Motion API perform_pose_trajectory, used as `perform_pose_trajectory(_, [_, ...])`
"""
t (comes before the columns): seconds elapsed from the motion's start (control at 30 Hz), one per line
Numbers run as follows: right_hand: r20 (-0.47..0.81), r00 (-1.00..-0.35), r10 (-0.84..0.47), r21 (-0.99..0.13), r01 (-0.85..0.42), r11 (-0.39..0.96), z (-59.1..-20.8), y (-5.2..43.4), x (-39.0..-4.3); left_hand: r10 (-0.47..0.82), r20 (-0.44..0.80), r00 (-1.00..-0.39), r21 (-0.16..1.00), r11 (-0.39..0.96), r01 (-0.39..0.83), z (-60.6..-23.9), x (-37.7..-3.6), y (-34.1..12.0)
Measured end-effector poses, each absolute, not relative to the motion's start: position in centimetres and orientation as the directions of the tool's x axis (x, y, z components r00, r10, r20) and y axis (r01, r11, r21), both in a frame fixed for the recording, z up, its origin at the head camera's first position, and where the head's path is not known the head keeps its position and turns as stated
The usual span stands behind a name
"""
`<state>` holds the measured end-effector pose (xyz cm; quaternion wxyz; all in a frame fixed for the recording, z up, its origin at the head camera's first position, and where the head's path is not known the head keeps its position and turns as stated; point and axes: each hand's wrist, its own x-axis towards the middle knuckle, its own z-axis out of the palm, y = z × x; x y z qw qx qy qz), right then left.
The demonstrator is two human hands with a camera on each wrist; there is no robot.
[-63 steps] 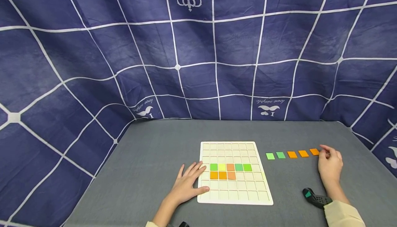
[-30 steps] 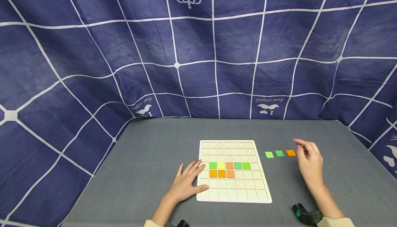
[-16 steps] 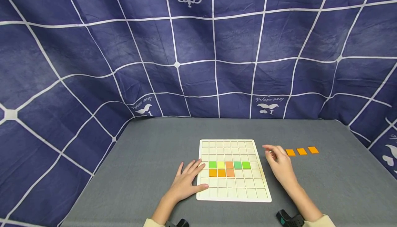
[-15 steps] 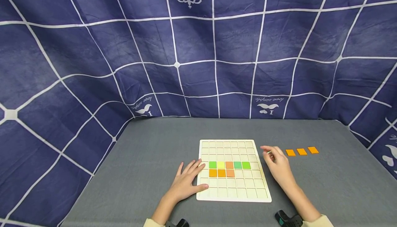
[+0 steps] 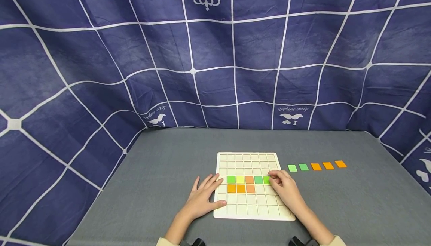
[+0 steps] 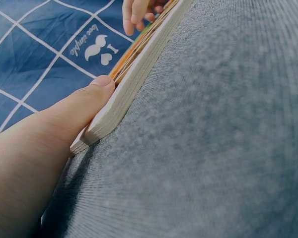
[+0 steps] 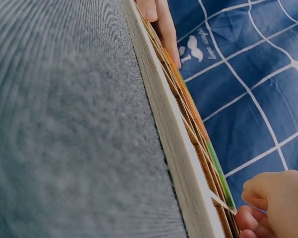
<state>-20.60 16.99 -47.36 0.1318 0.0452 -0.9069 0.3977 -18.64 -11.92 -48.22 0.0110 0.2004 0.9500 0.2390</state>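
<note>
A cream board point(image 5: 250, 213) with a grid of square recesses lies on the table, coloured square tiles in two of its rows. One row runs green point(image 5: 231, 179), yellow point(image 5: 240, 179), orange-pink point(image 5: 249, 180), teal green and bright green; beneath it are two orange tiles point(image 5: 241, 188) and an orange-pink one. My left hand point(image 5: 201, 200) rests spread at the board's left edge, thumb on its rim in the left wrist view. My right hand point(image 5: 285, 188) bends its fingers over the board's right side, fingertips right at the bright green tile point(image 5: 266, 180), partly covering it. I cannot tell whether they pinch it.
On the grey table point(image 5: 168, 156), right of the board, a row of loose tiles holds a light green one point(image 5: 292, 168), a green one point(image 5: 303, 167) and three orange ones point(image 5: 328, 165). A blue grid-patterned cloth point(image 5: 256, 85) hangs behind. Both wrists wear black devices.
My right hand has travelled left from the far end of the loose tile row, over those tiles, onto the board. The loose tiles still lie in their row. The left hand stays put.
</note>
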Motion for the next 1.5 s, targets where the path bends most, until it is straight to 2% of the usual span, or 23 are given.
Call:
perform_pose_trajectory(0.73, [0.262,-0.965,-0.028,-0.643,-0.196,0.740,-48.05,16.96,-21.02,0.375,0.076,-0.924,0.451,0.813,0.368,-48.17,-18.68,-12.00])
perform_pose_trajectory(1.03, [0.293,-0.955,-0.036,-0.676,-0.234,0.698,-48.39,17.21,-21.01,0.383,0.077,-0.921,0.443,0.814,0.375,-48.19,-18.69,-12.11])
perform_pose_trajectory(1.5, [0.225,-0.974,-0.015,-0.771,-0.188,0.608,-48.23,17.49,-21.01,0.391,0.089,-0.916,0.445,0.807,0.388,-48.32,-18.68,-11.97])
